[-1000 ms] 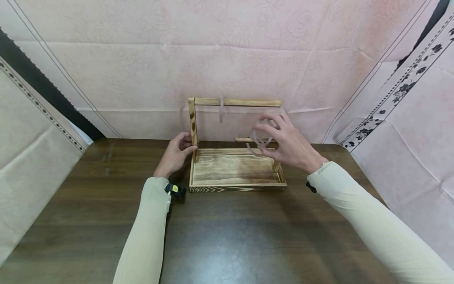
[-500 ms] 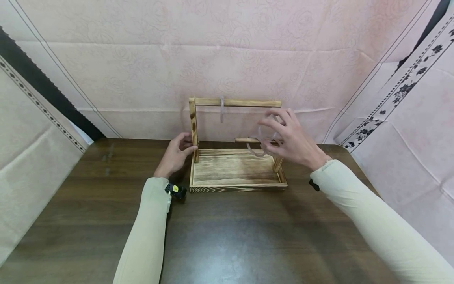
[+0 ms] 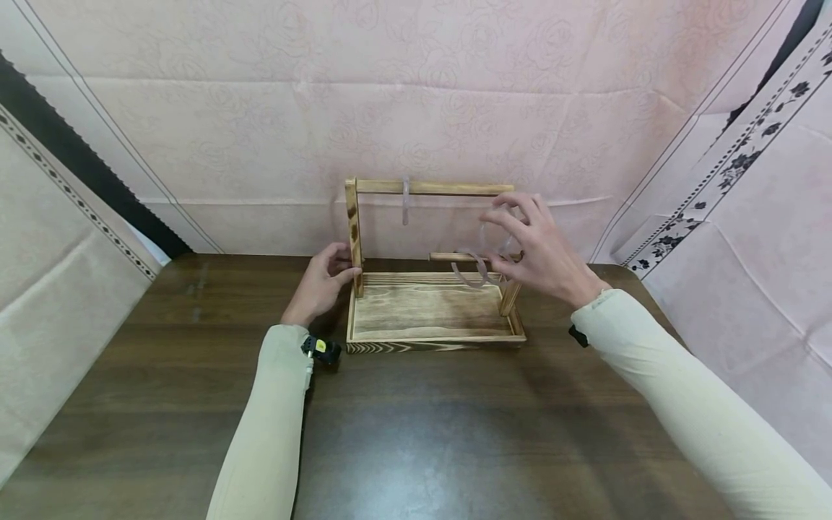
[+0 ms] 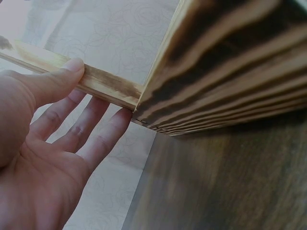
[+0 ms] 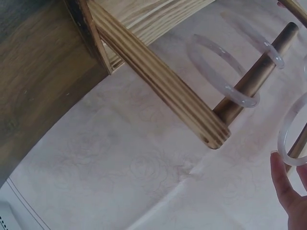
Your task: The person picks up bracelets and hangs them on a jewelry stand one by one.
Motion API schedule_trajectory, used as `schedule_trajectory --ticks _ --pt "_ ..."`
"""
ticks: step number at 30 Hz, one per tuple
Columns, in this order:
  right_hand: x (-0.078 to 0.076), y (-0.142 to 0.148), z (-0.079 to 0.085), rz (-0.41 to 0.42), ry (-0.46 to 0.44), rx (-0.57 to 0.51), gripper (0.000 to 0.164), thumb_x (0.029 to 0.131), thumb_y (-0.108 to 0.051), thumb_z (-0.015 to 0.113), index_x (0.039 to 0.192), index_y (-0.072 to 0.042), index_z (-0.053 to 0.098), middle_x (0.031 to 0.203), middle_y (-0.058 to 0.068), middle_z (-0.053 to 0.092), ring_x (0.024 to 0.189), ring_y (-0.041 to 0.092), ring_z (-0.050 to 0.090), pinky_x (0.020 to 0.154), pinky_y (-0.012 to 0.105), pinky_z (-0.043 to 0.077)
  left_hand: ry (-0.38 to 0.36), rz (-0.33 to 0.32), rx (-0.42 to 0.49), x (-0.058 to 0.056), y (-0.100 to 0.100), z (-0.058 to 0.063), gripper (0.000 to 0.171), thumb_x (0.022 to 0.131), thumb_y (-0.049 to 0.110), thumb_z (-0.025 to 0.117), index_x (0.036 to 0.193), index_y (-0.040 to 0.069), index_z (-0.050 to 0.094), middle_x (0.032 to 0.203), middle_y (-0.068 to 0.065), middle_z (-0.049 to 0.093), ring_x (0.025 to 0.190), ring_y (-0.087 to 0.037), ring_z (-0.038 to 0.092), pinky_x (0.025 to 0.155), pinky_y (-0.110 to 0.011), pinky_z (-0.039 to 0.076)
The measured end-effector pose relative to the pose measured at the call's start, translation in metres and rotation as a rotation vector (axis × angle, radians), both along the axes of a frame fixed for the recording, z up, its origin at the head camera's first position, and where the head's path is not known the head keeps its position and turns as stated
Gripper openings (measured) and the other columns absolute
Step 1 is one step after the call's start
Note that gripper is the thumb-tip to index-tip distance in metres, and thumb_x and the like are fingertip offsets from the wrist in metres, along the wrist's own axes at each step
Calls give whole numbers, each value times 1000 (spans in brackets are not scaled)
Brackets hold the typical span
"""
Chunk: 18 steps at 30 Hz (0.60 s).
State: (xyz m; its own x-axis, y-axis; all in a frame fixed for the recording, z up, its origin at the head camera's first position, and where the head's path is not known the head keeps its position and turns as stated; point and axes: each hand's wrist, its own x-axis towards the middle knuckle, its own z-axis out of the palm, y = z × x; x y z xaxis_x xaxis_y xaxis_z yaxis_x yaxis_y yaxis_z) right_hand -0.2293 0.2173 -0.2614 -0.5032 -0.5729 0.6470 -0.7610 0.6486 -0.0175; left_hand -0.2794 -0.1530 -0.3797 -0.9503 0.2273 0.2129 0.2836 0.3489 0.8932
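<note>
A wooden stand [image 3: 429,314] has a tray base, a left post [image 3: 354,224] bearing an upper bar [image 3: 455,188], and a right post bearing a lower bar [image 5: 249,84]. My left hand [image 3: 321,282] pinches the left post, thumb on one side and fingers on the other, as the left wrist view [image 4: 62,129] shows. One translucent bangle [image 3: 406,202] hangs on the upper bar. Two more, a nearer bangle [image 5: 211,79] and a farther bangle [image 5: 259,40], encircle the lower bar. My right hand [image 3: 536,249] pinches another pale bangle [image 5: 283,136] near the upper bar's free end.
The stand sits toward the far edge of a dark brown table [image 3: 403,433]. A pale patterned cloth [image 3: 260,144] hangs close behind it, with cloth at both sides too. A dark strap device [image 3: 321,349] is on the left wrist.
My right hand has moved right and slightly up. A second bangle now shows hanging on the lower bar, left of the fingers. My left hand stays in place on the post.
</note>
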Motion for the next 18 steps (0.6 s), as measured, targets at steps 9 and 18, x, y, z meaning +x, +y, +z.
schedule_trajectory --ticks 9,18 --pt "-1 4 3 -34 -11 -10 57 79 -10 82 132 -10 62 140 21 50 114 40 47 89 44 44 -8 4 -1 1 0 0 34 101 10 63 134 5 54 128 -17 62 120 -32 60 102 -46 49" --pt "-4 6 5 -66 2 -5 57 78 -11 83 131 -10 61 139 20 51 113 41 47 88 45 42 -4 2 3 1 1 1 34 101 9 63 134 5 54 129 -17 62 120 -32 60 104 -47 49"
